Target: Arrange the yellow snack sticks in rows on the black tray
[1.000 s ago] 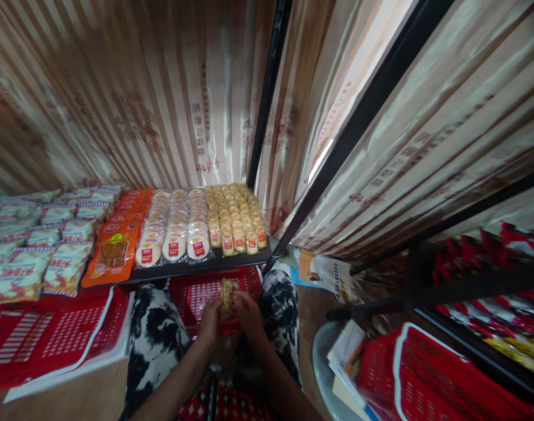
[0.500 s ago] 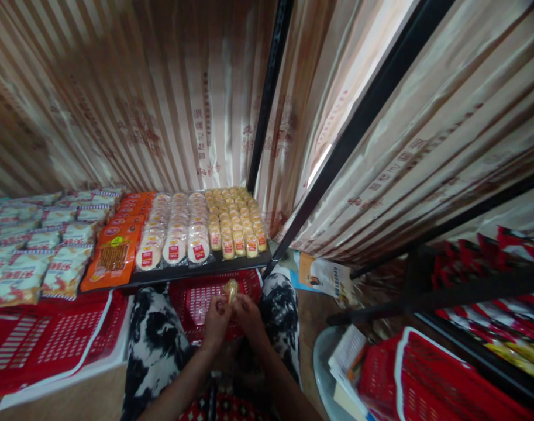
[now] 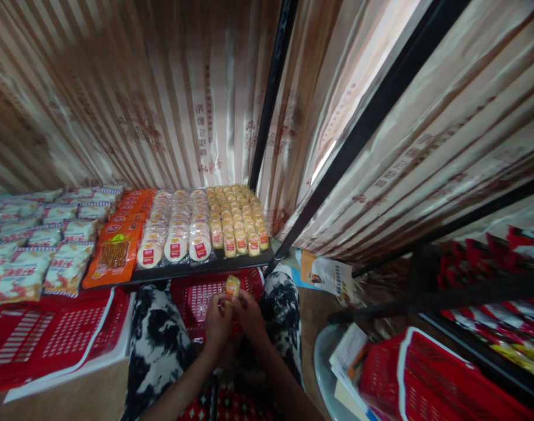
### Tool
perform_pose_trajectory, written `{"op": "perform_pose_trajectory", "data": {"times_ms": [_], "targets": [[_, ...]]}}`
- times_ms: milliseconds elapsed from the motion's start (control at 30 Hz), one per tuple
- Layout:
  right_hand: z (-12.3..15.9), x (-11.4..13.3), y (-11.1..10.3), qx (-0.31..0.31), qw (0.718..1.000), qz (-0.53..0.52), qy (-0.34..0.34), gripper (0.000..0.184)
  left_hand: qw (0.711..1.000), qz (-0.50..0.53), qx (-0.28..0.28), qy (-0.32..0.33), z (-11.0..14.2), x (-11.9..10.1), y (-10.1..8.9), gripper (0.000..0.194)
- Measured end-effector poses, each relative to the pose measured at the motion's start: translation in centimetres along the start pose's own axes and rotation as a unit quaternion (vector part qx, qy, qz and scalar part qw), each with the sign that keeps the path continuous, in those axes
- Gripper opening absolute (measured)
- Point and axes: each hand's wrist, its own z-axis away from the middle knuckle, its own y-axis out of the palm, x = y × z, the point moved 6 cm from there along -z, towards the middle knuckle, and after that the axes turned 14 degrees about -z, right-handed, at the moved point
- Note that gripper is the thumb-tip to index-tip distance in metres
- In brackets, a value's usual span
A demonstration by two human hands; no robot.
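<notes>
A small yellow wrapped snack (image 3: 232,285) with a label stands up between my two hands, above a red basket (image 3: 196,310) between my knees. My right hand (image 3: 248,316) is closed on its lower right side. My left hand (image 3: 218,318) is curled close against the lower left side, its fingertips bent in at the wrapper; they partly hide the lower end. Just beyond, similar yellow wrapped snacks (image 3: 240,225) fill the right end of a black shelf (image 3: 205,266). Round white wrapped crackers (image 3: 175,248) lie beside them in rows.
Orange snack bags (image 3: 113,251) and pale bags (image 3: 23,272) cover the shelf's left part. Red baskets sit at the left (image 3: 51,333) and right (image 3: 451,380). A black post (image 3: 337,169) slants up at the right. Pleated curtains (image 3: 161,93) hang behind.
The snack has turned so that its labelled face shows more clearly, and it stands slightly higher between my fingers. The view has shifted a little.
</notes>
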Motion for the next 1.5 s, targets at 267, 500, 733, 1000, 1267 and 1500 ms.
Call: {"op": "perform_pose_trajectory", "data": {"times_ms": [267,500,733,1000,1267,1500], "targets": [[-0.1,-0.9,-0.1,-0.040,0.997,-0.068,-0.004,0.034,0.999,0.011,-0.015,-0.027,-0.3,0.2,-0.3,0.028],[-0.3,1.1,0.9,-0.017,0.997,-0.076,-0.018,0.024,0.999,-0.011,-0.041,0.000,-0.8,-0.1,-0.9,0.026],[-0.7,2.1,1.3,-0.021,0.998,-0.013,-0.049,0.027,0.998,-0.013,-0.064,0.013,-1.1,-0.8,-1.7,0.022],[-0.7,4.2,1.0,-0.059,0.983,0.152,-0.088,0.029,0.996,-0.022,-0.075,0.039,-1.4,-1.8,-2.3,0.022],[-1.3,5.9,1.6,-0.073,0.984,0.130,-0.096,0.029,0.987,-0.046,-0.132,0.081,-2.2,-3.8,-3.7,0.023],[-2.1,6.8,2.8,-0.041,0.990,0.067,-0.114,0.032,0.986,-0.031,-0.139,0.092,-3.5,-4.7,-4.6,0.026]]}}
